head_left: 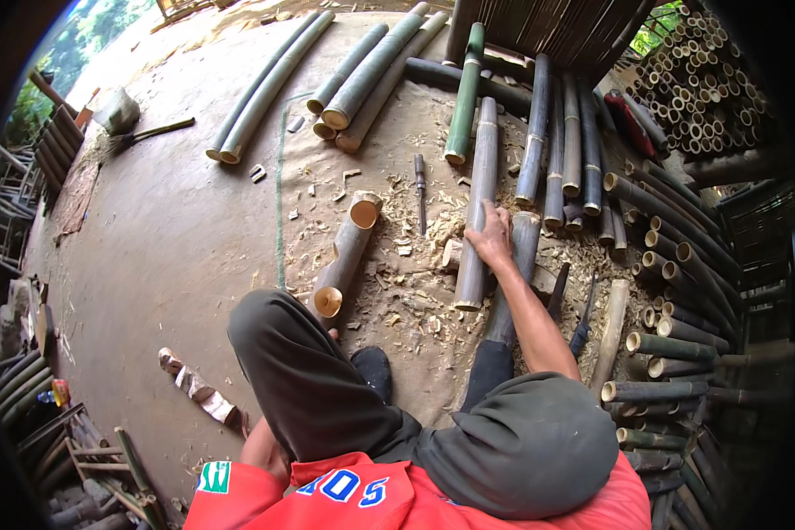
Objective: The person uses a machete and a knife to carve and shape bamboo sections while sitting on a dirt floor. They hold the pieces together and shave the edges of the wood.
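My right hand (491, 233) is closed around a long grey-green bamboo pole (480, 190), gripping it near the middle. The pole slants above the shaving-covered ground, its open near end facing me. Beside my left knee stands a shorter bamboo piece (348, 247) with a cut opening at its top and another lower down. My left arm passes behind the raised knee. Only a fingertip of my left hand (333, 334) shows at that piece's lower part, so its grip is hidden. Between the two pieces lies a dark-handled chisel-like tool (421, 194).
Several bamboo poles (362, 84) lie ahead, with a green pole (465, 97) and more dark poles to the right. Bamboo stacks (680, 344) crowd the right side. A knife-like blade (583, 322) lies by my right foot. A wrapped stick (199, 389) lies on the left.
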`<control>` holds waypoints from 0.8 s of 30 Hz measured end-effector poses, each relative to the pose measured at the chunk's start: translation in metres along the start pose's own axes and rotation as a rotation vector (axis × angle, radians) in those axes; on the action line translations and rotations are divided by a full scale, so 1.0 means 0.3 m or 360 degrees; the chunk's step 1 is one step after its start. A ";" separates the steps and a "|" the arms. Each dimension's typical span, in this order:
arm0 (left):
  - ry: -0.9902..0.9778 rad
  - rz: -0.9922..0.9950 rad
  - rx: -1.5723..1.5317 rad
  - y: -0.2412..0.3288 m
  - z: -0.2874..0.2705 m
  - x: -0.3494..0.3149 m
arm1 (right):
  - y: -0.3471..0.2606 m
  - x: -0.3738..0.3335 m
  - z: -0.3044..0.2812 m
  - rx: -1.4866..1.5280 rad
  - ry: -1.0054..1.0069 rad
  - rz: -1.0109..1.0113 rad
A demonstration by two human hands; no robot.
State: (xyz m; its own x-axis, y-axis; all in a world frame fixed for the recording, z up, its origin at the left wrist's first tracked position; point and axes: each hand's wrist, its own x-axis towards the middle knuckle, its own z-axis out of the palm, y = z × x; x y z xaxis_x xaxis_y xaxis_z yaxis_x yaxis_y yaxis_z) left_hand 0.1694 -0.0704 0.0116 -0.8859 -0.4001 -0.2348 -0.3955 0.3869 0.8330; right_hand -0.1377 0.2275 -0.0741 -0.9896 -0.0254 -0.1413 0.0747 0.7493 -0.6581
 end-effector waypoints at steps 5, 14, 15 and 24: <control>0.0050 -0.0001 -0.0134 0.057 0.020 -0.046 | 0.033 -0.076 0.019 -0.0559 0.0208 -0.0220; 0.0005 -0.0072 0.0118 -0.065 0.006 -0.010 | 0.031 -0.349 -0.026 -0.0107 0.0283 -0.0246; 0.0004 -0.0074 0.0125 -0.077 0.006 -0.011 | 0.037 -0.402 -0.029 -0.0068 0.0319 -0.0369; -0.0039 -0.0029 0.0175 -0.111 0.001 0.024 | 0.132 -0.767 -0.104 -0.0031 0.0348 -0.0482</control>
State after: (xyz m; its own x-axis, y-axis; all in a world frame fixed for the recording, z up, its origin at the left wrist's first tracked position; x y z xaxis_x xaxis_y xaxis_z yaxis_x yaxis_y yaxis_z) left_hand 0.1760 -0.0860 -0.0180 -0.8835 -0.3878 -0.2626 -0.4345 0.4694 0.7687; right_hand 0.0892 0.2836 -0.0446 -0.9694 -0.1075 0.2206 -0.2259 0.7421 -0.6311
